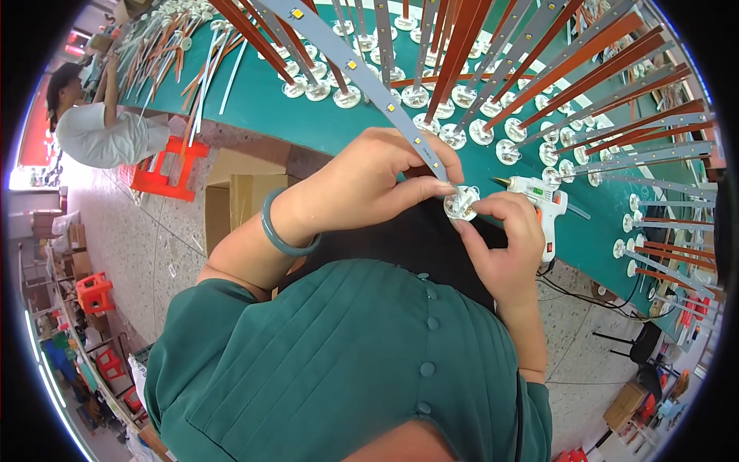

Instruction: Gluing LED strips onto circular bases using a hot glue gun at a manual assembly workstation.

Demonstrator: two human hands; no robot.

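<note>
Strip (372,86), grey with yellow LEDs, is held near its lower end by the left hand (377,177), the grip closed on it. At that end, a round white base (460,206) is pinched in the grip of the right hand (509,242), near the table (269,104). A glue gun (548,209) is laid beside the right hand; more strips (461,61) are stood on the table.

On our table (296,129) lies the glue gun (548,215); beyond it and to its right stand our strips (459,58). Just left of it is our right hand (508,235), then our left hand (377,181). Farther left of it we have the box (246,163), then the stool (146,182).
</note>
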